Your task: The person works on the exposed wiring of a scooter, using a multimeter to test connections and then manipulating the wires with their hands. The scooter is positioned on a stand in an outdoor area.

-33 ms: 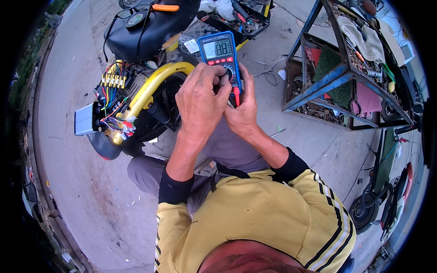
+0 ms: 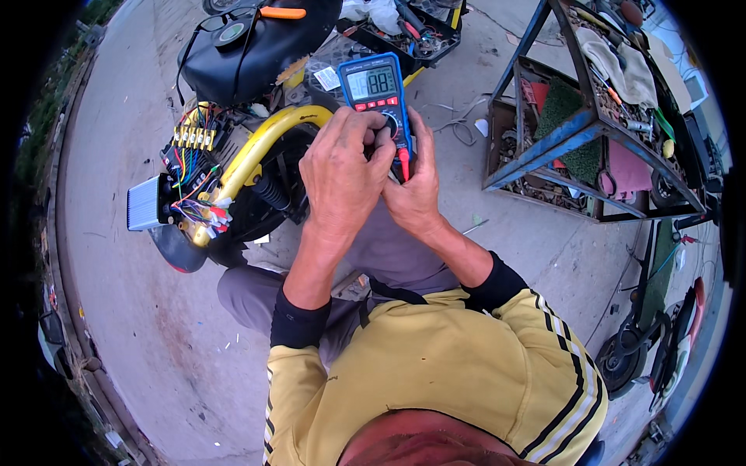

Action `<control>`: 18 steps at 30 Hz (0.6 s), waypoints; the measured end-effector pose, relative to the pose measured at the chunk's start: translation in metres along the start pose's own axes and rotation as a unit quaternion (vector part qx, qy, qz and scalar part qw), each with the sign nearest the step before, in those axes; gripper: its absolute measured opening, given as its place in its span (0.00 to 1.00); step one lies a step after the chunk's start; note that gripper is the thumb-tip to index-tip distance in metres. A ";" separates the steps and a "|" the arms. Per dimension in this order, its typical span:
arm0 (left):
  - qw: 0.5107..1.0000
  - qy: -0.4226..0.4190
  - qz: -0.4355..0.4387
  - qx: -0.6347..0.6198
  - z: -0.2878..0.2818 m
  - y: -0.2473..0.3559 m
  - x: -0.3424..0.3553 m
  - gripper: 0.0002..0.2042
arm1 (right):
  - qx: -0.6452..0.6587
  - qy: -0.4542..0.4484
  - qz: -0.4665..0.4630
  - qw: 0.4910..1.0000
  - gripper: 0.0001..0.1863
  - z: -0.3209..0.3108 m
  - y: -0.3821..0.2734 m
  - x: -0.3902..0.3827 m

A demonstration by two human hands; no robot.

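The floor (image 2: 140, 311) is grey concrete with small bits and scraps on it. A yellow scooter (image 2: 256, 147) with its wires showing stands on the floor at the far left. A black tray of tools (image 2: 404, 27) sits on the floor far away, in the middle. A blue metal rack (image 2: 559, 132) full of parts stands on the right. Thin loose wires (image 2: 458, 124) lie on the floor beside the rack.

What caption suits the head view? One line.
Both hands hold a blue multimeter above a scooter's yellow frame.
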State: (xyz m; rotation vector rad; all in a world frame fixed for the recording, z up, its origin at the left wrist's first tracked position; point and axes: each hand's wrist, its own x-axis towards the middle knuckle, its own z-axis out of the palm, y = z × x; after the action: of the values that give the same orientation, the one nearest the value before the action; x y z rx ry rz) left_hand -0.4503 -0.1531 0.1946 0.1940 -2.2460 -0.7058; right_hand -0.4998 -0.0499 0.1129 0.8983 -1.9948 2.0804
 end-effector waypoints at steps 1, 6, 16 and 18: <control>1.000 0.001 0.001 0.003 -0.001 0.000 0.000 0.08 | -0.002 -0.001 0.000 1.000 0.52 0.000 0.000 0.000; 1.000 0.006 0.003 0.001 -0.001 -0.001 0.000 0.08 | 0.017 0.018 -0.011 1.000 0.47 0.003 -0.008 0.003; 1.000 0.018 0.012 0.003 -0.004 0.000 0.000 0.08 | 0.025 0.000 0.009 1.000 0.52 0.003 -0.003 0.001; 1.000 0.018 0.013 0.002 -0.004 0.000 0.001 0.08 | 0.038 -0.003 0.014 0.999 0.51 0.004 -0.001 0.002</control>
State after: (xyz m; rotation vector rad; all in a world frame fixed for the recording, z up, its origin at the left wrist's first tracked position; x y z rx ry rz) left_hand -0.4477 -0.1550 0.1979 0.1766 -2.2107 -0.6790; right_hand -0.4995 -0.0540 0.1146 0.8964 -1.9529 2.1852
